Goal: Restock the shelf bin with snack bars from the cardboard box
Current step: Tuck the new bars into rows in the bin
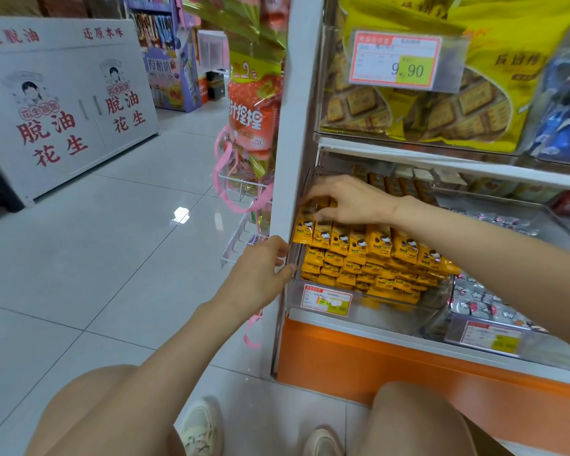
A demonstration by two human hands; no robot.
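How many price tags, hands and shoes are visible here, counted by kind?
Price tags: 3
Hands: 2, left hand at the shelf bin edge, right hand gripping snack bars
Shoes: 2
Total: 7

Glossy pale tiled floor (112,245), white printed cabinet (63,103), orange shelf base (359,360)

Down on the white bottom shelf (343,325) sits a clear bin (389,307) stacked with yellow snack bars (369,258), silver packets (474,301) binned right beside it, yellow biscuit bags (441,103) shelved above.
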